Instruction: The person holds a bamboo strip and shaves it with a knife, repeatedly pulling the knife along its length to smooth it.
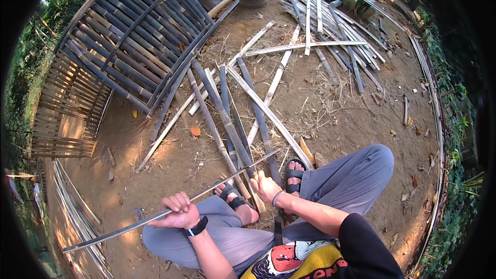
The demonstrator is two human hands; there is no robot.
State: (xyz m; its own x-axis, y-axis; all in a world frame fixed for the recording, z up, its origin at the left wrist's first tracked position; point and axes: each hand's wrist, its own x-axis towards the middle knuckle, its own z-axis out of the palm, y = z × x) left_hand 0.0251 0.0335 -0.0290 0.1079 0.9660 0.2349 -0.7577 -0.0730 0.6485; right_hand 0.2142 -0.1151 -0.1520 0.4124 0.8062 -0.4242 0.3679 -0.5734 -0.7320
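Lower left to centre: strip (113, 233), grasped by left hand (178, 212).
Centre: right hand (266, 188) clenched beside strip; whether it grips anything, cannot tell.
Ahead of feet (248, 214): poles (226, 119) crowd the ground.
Upper left: rack (124, 41).
Upper right: pile (356, 43).

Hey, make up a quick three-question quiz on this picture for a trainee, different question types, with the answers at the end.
1. Multiple choice: what is worn on the wrist of the left hand?
A) a red glove
B) a black band
C) a white rope

2. True or false: the orange leaf lies on the person's lap.

3. Short answer: which hand is nearer the lower-left end of the long bamboo strip?

Key:
1. B, a black band.
2. False; the orange leaf lies on the ground.
3. The left hand.
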